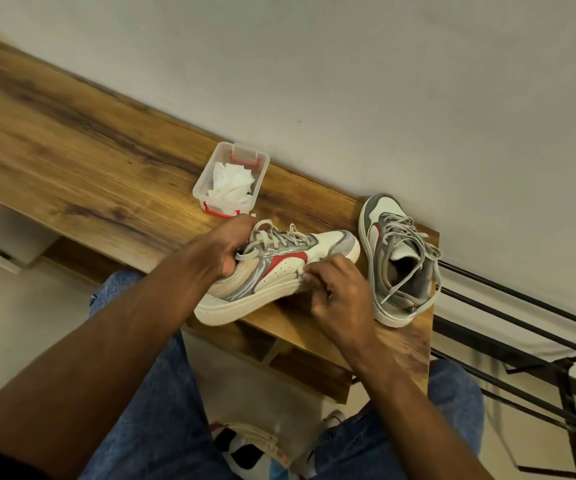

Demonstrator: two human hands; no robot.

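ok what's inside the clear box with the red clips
Crumpled white tissue fills most of the open clear box. Whatever lies beneath the tissue, if anything, is covered and cannot be seen.

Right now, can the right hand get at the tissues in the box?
Probably yes. The box has no lid on and the tissues lie exposed; the right hand would only have to pass over the held sneaker and left hand.

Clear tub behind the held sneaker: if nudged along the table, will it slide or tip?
The clear tub probably slides readily: thin plastic holding only crumpled tissue, so likely light. Low and wide, it seems unlikely to tip. Its walls may flex.
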